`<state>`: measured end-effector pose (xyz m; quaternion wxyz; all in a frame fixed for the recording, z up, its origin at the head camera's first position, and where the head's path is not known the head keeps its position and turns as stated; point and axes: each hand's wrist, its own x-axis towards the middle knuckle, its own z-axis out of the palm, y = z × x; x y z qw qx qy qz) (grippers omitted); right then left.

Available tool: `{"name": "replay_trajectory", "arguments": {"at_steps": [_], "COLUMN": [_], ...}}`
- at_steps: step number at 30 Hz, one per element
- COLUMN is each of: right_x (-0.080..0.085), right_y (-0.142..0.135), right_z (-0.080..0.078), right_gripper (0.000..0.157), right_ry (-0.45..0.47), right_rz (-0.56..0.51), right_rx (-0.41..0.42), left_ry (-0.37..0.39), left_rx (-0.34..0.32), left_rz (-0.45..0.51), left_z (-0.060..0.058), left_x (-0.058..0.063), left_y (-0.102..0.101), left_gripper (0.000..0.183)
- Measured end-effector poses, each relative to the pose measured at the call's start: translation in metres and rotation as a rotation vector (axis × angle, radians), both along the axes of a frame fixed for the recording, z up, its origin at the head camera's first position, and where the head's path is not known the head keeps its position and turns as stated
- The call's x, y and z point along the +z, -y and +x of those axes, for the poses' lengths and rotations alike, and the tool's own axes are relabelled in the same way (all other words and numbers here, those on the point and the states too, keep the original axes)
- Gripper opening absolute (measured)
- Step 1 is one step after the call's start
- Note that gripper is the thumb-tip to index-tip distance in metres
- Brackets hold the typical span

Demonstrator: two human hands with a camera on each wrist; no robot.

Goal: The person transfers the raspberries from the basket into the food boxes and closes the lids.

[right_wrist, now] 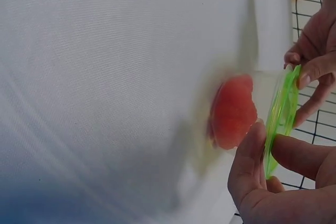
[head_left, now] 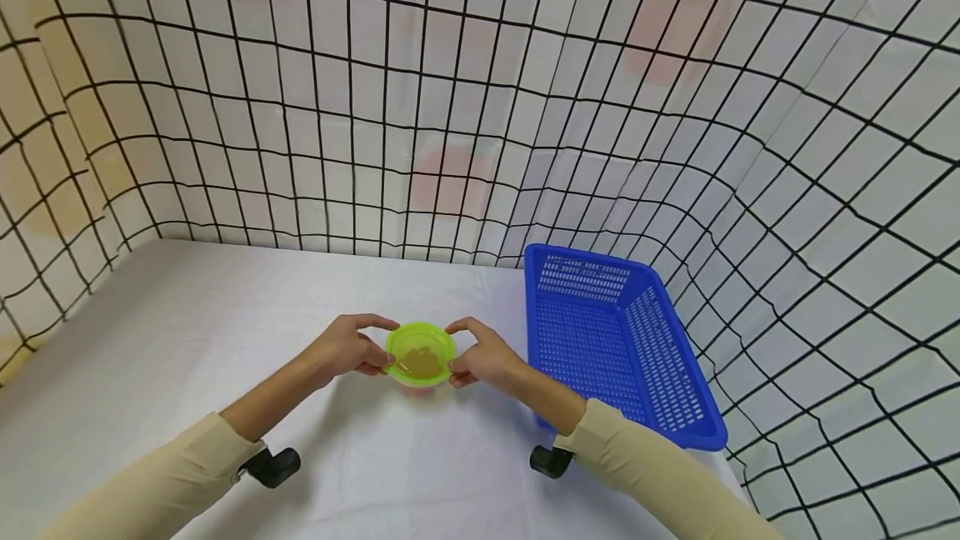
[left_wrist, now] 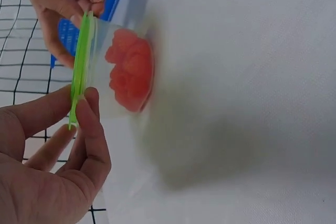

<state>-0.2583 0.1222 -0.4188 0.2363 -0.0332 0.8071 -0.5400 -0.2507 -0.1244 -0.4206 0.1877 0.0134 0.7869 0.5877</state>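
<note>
A small clear round food container (left_wrist: 106,85) has a bright green lid (head_left: 431,340) across its top. Several soft-looking red pieces (left_wrist: 131,69) lie at its bottom, seen through the wall. From the left side my left hand (head_left: 345,350) pinches the lid's rim, thumb and fingers on either face of the edge. Opposite it, my right hand (head_left: 486,354) grips the rim in the same way. In both wrist views the lid sits flat along the container's mouth. The container stands upright at the white tabletop, its shadow beside it.
To the right stands a blue plastic basket (head_left: 585,340) with slotted walls, close by my right forearm. Black wire mesh (head_left: 386,107) rises behind the white-covered table (head_left: 225,298) and along both sides, with pale cloth behind it.
</note>
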Motion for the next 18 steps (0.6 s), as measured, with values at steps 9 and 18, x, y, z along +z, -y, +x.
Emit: {"name": "replay_trajectory", "arguments": {"at_steps": [9,18], "right_x": [-0.0001,-0.0004], "right_y": [0.0015,0.0015], "right_z": [0.0003,0.0003], "right_gripper": [0.056,0.057], "right_ry": [0.005,-0.013], "right_rz": [-0.008,-0.003], "right_rx": [-0.003,-0.002], "left_ry": [0.010,-0.036], "left_rx": [0.020,0.076], "left_rz": [0.070,0.033], "left_z": [-0.0030,-0.0030], "left_x": [-0.0061,-0.0087], "left_y": [0.0045,-0.0007], "left_gripper": [0.056,0.051]}}
